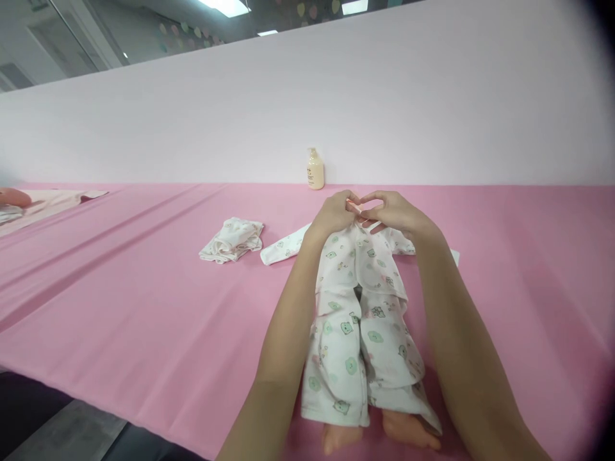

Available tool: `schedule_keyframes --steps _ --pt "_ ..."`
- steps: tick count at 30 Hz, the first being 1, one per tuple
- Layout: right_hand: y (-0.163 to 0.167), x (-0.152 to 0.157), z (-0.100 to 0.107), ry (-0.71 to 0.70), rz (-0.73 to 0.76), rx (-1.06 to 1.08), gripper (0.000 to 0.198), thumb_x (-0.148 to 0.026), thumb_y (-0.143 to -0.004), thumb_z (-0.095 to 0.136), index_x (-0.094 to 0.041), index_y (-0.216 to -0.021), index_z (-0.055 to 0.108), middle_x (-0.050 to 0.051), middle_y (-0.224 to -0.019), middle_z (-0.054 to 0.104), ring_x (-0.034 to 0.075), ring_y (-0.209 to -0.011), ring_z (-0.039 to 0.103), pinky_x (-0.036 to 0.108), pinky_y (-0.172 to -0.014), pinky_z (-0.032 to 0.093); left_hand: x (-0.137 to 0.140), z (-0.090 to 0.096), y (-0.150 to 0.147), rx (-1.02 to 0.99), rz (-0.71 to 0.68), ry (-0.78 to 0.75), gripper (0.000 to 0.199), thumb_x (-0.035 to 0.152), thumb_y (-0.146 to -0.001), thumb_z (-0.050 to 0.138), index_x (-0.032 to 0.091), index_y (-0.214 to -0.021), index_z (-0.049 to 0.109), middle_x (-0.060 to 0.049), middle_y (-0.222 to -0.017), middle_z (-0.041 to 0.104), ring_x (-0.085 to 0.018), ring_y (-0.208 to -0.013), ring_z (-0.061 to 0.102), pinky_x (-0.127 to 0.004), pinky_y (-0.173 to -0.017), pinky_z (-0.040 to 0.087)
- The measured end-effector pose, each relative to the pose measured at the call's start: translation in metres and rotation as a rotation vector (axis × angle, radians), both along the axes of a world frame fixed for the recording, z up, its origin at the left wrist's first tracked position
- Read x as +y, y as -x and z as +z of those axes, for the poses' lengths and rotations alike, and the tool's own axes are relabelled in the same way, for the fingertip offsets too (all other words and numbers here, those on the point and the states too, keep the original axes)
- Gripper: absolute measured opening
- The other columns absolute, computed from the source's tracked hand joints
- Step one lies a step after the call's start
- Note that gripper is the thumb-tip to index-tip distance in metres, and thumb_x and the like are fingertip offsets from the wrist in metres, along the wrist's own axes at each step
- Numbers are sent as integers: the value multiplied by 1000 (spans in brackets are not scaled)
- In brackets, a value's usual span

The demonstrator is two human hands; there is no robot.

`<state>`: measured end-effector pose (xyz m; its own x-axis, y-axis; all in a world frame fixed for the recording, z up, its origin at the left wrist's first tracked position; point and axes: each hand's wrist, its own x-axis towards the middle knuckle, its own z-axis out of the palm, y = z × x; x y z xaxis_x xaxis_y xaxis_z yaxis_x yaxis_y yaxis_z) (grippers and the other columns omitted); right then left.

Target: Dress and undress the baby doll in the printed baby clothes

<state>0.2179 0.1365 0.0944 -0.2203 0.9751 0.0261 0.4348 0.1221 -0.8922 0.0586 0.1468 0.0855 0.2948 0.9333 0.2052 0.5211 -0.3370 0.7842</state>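
A baby doll lies on its back with bare feet toward me. It wears a white printed baby shirt and matching trousers. The shirt's sleeves stretch out to both sides. My left hand is closed, its fingertips pinching the shirt at the neckline. Opposite it, my right hand pinches the same neckline with thumb and forefinger, its other fingers slightly spread. Both sets of fingertips meet there and cover the fastening. My hands hide most of the doll's head.
A folded stack of white printed cloth sits left of the doll. Against the white wall stands a cream pump bottle. At the far left, part of another doll rests on a pale cloth. Pink sheeting covers the table.
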Motion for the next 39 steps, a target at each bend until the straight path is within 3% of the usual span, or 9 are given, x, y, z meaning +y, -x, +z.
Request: schedule_keyframes --steps 5,9,15,23,31,39 --pt "-5 -6 6 70 69 -310 8 -18 -76 67 -13 -82 67 11 -87 71 20 -76 68 26 -59 57 -7 8 7 127 -129 316 33 15 -76 62 15 -107 49 -10 -88 68 -16 -67 66 -30 -65 55" --pt "-3 -11 10 167 233 -458 5 -16 -72 68 -14 -76 69 10 -84 71 21 -78 69 26 -60 57 -15 16 9 195 -183 427 43 11 -73 64 16 -111 46 -9 -89 67 -18 -74 69 -31 -68 57" --pt "5 -16 14 159 228 -551 5 -15 -70 69 -13 -75 68 9 -78 70 21 -75 68 26 -61 57 -18 18 6 218 -210 429 50 8 -69 67 16 -113 44 -9 -90 67 -20 -79 70 -31 -70 57" --pt "13 -22 14 101 218 -592 10 -8 -66 69 -14 -62 64 6 -66 65 19 -63 65 28 -54 53 -17 17 7 334 -239 374 42 17 -69 68 19 -105 47 -5 -80 68 -18 -72 68 -31 -70 55" --pt "19 -26 17 26 211 -729 9 -9 -67 65 -15 -62 61 6 -66 65 17 -53 60 27 -48 45 -16 16 11 354 -276 357 38 16 -68 65 20 -101 46 -2 -79 66 -15 -70 65 -26 -66 51" --pt "12 -23 13 133 207 -672 9 -10 -68 63 -16 -74 60 6 -67 63 18 -55 61 27 -48 46 -26 25 9 393 -275 308 35 15 -70 59 22 -101 45 2 -71 62 -15 -70 62 -23 -60 46"
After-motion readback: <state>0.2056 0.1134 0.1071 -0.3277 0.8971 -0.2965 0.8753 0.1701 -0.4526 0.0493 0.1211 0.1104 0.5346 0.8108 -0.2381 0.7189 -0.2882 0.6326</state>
